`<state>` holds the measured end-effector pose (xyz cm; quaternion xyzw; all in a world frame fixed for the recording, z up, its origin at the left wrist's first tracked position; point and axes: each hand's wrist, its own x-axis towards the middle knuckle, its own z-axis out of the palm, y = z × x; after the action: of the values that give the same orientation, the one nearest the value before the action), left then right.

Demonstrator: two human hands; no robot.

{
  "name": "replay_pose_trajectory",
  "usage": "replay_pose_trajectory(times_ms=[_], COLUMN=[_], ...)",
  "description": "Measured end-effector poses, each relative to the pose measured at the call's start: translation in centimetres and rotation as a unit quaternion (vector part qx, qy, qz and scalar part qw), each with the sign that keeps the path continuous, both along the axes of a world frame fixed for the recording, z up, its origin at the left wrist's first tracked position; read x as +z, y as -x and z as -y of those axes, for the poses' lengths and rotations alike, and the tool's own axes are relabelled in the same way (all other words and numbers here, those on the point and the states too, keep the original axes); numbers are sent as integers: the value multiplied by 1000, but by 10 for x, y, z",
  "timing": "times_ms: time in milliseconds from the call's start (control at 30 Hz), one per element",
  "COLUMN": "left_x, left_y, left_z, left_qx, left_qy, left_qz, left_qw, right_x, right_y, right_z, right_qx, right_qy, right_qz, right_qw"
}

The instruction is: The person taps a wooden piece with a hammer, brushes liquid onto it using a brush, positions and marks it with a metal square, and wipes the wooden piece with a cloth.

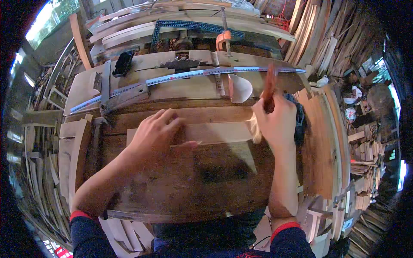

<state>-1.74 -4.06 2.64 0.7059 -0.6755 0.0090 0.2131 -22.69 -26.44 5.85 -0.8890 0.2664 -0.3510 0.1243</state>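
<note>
Two hands (157, 131), brush (269, 88) at board (219, 132); wide tabletop (189, 185) to near edge.

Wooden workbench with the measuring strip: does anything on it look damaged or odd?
Yes, possibly. The pale wooden board at the back has a dark, jagged-edged patch, just beyond the white-and-blue measuring strip. It looks odd against the smoother wood around it, but I cannot tell if it is damage.

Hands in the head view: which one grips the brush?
The right hand, closed around the brush; the left hand holds no tool, its fingers spread over the pale board.
</note>
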Motion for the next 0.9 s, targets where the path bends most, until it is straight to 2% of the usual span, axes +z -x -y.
replay_pose_trajectory(times_ms=[67,200,300,400,500,533,600,667,767,800,900], left_x=[0,1,33,41,23,15,-27,-36,-5,13,25], left_y=[-3,-6,1,11,9,8,-5,-10,-12,-9,-23], left_z=[1,0,1,-1,-2,-1,2,1,-5,-3,5], left_qx=[-3,-22,-72,-93,-116,-65,29,80,88,93,43], left_qy=[-13,-21,56,155,176,201,190,201,261,265,279], left_qz=[7,-16,-60,-154,-232,-177,-449,-489,-224,-152,25], left_qw=[1000,999,994,971,950,961,873,845,935,948,959], right_x=[-4,2,-1,-10,-28,-27,-25,-26,-29,-25,-24], right_y=[0,-17,-24,-30,-39,-41,-39,-39,-37,-35,-36], right_z=[3,-30,-52,-67,-79,-82,-79,-75,-65,-60,-53], right_qx=[-25,89,141,216,291,320,354,362,330,318,298], right_qy=[28,-121,-147,-245,-254,-151,-197,-198,-127,-100,-59], right_qz=[-8,27,-4,32,54,77,42,36,37,14,-35], right_qw=[999,988,979,945,921,932,913,910,935,943,952])
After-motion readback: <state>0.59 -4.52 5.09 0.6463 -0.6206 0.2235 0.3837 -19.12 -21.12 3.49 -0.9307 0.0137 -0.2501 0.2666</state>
